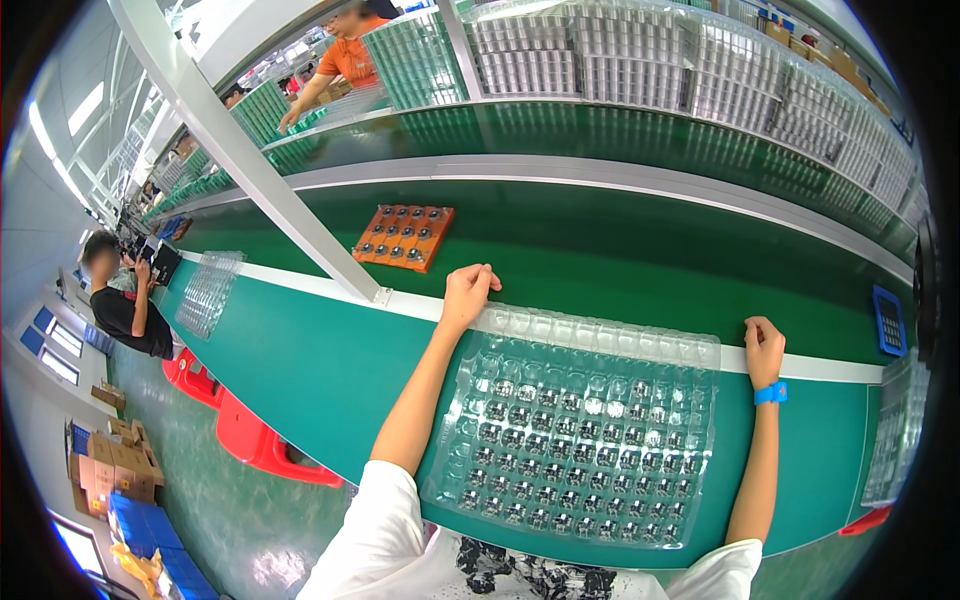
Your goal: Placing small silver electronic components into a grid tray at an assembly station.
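Note:
A clear plastic blister tray lies on the green bench in front of me, between my forearms. Small dark metal-looking parts fill most of its pockets, while the pockets along its far and left edges hold none. My left hand rests at the white rail by the tray's far left corner, its fingers curled closed. Beyond the tray's far right corner, my right hand is also curled, with a blue band on the wrist. Nothing shows in either hand. An orange fixture carrying rows of round parts sits on the dark green belt.
A white post rises from the rail at left. Another clear tray lies farther left, beside a person in black. Across the belt stand stacked trays and a person in orange. A blue-framed device is at right.

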`<state>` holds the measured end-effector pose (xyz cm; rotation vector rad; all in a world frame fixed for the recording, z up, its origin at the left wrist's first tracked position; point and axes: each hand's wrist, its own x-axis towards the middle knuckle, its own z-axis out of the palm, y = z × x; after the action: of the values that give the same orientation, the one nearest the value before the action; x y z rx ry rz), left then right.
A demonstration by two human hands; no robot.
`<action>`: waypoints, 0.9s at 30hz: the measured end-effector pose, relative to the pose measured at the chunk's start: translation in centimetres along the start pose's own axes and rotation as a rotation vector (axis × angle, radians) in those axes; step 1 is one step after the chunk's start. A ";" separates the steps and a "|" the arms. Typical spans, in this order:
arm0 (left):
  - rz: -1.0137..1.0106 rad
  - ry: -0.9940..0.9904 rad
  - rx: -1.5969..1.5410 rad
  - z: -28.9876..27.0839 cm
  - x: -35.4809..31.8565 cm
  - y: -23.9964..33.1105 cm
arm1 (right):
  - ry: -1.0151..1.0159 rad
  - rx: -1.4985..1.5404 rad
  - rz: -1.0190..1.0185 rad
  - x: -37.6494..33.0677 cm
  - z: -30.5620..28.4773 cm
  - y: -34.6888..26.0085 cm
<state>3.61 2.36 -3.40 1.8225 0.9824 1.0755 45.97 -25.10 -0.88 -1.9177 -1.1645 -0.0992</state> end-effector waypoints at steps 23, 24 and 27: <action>-0.026 0.000 0.009 0.1 0.0 0.1 | -0.010 -0.016 0.006 0.0 -0.1 0.1; -0.027 -0.006 0.012 0.1 0.1 0.0 | -0.012 -0.017 0.007 0.0 -0.1 0.0; -0.035 -0.005 0.009 -0.1 0.0 0.0 | 0.001 0.023 0.028 0.1 0.0 0.0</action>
<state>3.55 2.35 -3.34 1.8080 1.0141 1.0462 46.01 -24.96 -0.82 -1.9125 -1.1326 -0.0714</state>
